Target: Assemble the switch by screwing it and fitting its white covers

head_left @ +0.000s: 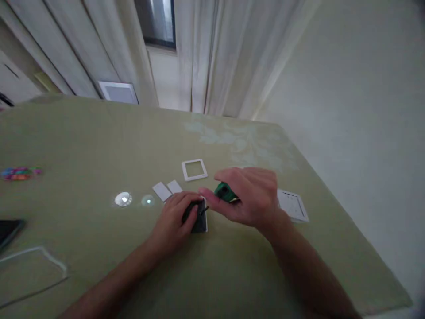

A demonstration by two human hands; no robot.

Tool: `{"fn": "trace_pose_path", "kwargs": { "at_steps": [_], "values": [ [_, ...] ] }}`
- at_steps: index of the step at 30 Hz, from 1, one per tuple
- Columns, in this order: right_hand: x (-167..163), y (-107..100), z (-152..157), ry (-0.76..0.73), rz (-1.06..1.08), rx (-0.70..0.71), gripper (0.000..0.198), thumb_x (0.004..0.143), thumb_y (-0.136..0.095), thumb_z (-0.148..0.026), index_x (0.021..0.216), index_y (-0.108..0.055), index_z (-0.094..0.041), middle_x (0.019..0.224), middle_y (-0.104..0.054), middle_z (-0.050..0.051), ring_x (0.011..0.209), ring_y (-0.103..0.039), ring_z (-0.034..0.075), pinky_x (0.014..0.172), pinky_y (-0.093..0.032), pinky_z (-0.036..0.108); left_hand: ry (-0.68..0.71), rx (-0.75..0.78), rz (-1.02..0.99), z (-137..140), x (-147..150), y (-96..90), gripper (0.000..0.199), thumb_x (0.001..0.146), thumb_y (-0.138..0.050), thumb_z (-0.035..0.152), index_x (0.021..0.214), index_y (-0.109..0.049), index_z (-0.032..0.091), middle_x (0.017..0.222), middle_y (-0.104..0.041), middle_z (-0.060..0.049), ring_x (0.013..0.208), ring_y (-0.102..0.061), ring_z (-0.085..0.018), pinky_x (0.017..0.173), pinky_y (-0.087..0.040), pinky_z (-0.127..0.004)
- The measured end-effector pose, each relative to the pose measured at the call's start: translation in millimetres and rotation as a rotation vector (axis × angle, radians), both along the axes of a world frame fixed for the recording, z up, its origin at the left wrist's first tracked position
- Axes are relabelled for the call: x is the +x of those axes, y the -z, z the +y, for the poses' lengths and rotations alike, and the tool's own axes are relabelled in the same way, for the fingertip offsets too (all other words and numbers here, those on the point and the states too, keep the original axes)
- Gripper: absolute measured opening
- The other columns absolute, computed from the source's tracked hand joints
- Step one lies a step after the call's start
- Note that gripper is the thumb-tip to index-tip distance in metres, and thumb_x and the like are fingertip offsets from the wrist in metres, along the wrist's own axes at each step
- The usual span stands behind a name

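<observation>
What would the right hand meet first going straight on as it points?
Probably the dark panel under the left hand; the green tool in the right hand leans toward it, though depth is unclear.

Dark plate [201, 226] partly covered by left hand [175, 215]; green tool [224, 192] mostly hidden by right hand [250, 195]. Cable [62, 266] cut by picture's left edge.

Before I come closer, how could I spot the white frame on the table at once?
Find the big pale-green table, then the left hand and right hand over it. Just beyond them, toward the curtains, lies the squarish white frame. Its open middle shows the table, unlike the two solid white rectangles nearby.
</observation>
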State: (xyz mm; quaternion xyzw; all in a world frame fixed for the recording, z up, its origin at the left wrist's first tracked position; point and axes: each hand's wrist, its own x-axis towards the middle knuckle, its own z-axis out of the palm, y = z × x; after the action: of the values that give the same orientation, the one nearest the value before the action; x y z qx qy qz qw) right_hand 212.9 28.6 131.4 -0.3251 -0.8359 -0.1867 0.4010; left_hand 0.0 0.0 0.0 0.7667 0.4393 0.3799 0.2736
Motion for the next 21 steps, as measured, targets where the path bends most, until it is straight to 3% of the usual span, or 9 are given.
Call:
{"fn": "trace_pose_path", "kwargs": {
  "at_steps": [2, 6, 8, 10, 11, 14, 16, 18, 21],
  "values": [
    [4.6, -13.8, -5.4, -0.132, -0.071, -0.269, 0.025, 0.103, -0.067, -0.037, 0.112, -0.072, -0.014, 0.086, -0.079, 0.003, 0.069, -0.071, 0.017, 0.064, -0.05, 0.031, -0.004, 0.0, 0.002, -0.3, 0.3, -1.4, 0.019, 0.108, -0.056, 0.024, 0.121, -0.07, 0.026, 0.12, -0.075, -0.007, 0.113, -0.067, -0.028, 0.101, -0.053, -0.048],
    [8.2, -19.7, -7.8, -0.326, -0.114, -0.534, 0.049, 0.11, -0.053, -0.029, 0.157, -0.051, -0.015, 0.131, -0.077, 0.011, 0.102, -0.075, 0.018, 0.085, -0.057, 0.03, -0.021, 0.012, 0.016, -1.4, 0.9, -3.6, 0.02, 0.108, -0.056, 0.026, 0.122, -0.07, 0.026, 0.122, -0.076, -0.007, 0.114, -0.068, -0.029, 0.099, -0.054, -0.048],
    [6.4, -12.2, -5.5, -0.297, -0.064, -0.341, 0.035, 0.109, -0.06, -0.032, 0.141, -0.064, -0.019, 0.106, -0.081, 0.004, 0.083, -0.073, 0.015, 0.074, -0.055, 0.027, -0.025, 0.012, 0.018, -1.7, 0.9, -4.2, 0.02, 0.108, -0.055, 0.028, 0.121, -0.071, 0.026, 0.12, -0.076, -0.007, 0.113, -0.068, -0.029, 0.1, -0.054, -0.049],
    [4.1, -6.1, -4.0, -0.218, -0.02, -0.044, 0.017, 0.102, -0.072, -0.037, 0.108, -0.073, -0.021, 0.071, -0.07, -0.004, 0.058, -0.06, 0.014, 0.058, -0.047, 0.029, -0.014, 0.0, 0.014, -1.7, 0.9, -4.4, 0.021, 0.108, -0.055, 0.03, 0.121, -0.071, 0.026, 0.121, -0.076, -0.008, 0.113, -0.067, -0.029, 0.1, -0.054, -0.05],
    [3.3, -5.5, -3.9, -0.206, -0.019, -0.002, 0.017, 0.1, -0.073, -0.038, 0.101, -0.072, -0.02, 0.066, -0.067, -0.004, 0.055, -0.058, 0.014, 0.056, -0.045, 0.031, -0.008, -0.007, 0.012, -1.6, 0.9, -4.3, 0.021, 0.108, -0.055, 0.03, 0.122, -0.071, 0.026, 0.121, -0.076, -0.008, 0.113, -0.067, -0.029, 0.1, -0.054, -0.05],
    [4.1, -12.2, -5.6, -0.275, -0.077, -0.344, 0.036, 0.104, -0.059, -0.033, 0.135, -0.066, -0.015, 0.11, -0.08, 0.008, 0.087, -0.074, 0.02, 0.074, -0.057, 0.033, -0.012, 0.002, 0.011, -1.2, 1.3, -3.3, 0.021, 0.107, -0.056, 0.027, 0.122, -0.07, 0.026, 0.121, -0.075, -0.008, 0.113, -0.067, -0.029, 0.1, -0.054, -0.049],
    [5.7, -15.5, -6.4, -0.302, -0.113, -0.558, 0.053, 0.108, -0.053, -0.028, 0.159, -0.048, -0.017, 0.141, -0.072, 0.012, 0.11, -0.074, 0.02, 0.088, -0.058, 0.032, -0.024, 0.022, 0.014, -1.0, 1.9, -2.3, 0.02, 0.107, -0.055, 0.025, 0.12, -0.07, 0.025, 0.119, -0.076, -0.008, 0.111, -0.068, -0.028, 0.099, -0.054, -0.048],
    [6.0, -13.2, -6.5, -0.245, -0.118, -0.448, 0.044, 0.109, -0.06, -0.03, 0.152, -0.056, -0.021, 0.123, -0.079, 0.007, 0.093, -0.074, 0.017, 0.077, -0.056, 0.028, -0.028, 0.03, 0.018, -0.9, 2.3, -1.4, 0.019, 0.107, -0.055, 0.026, 0.118, -0.07, 0.025, 0.116, -0.076, -0.007, 0.109, -0.068, -0.028, 0.098, -0.055, -0.047],
    [4.1, -7.5, -6.7, -0.129, -0.103, -0.107, 0.018, 0.101, -0.073, -0.04, 0.106, -0.072, -0.023, 0.073, -0.07, -0.003, 0.059, -0.06, 0.015, 0.058, -0.044, 0.031, -0.026, 0.009, 0.018, -0.8, 2.1, -0.6, 0.021, 0.106, -0.056, 0.025, 0.121, -0.07, 0.026, 0.118, -0.075, -0.008, 0.111, -0.067, -0.029, 0.098, -0.054, -0.048]
  ]
}}
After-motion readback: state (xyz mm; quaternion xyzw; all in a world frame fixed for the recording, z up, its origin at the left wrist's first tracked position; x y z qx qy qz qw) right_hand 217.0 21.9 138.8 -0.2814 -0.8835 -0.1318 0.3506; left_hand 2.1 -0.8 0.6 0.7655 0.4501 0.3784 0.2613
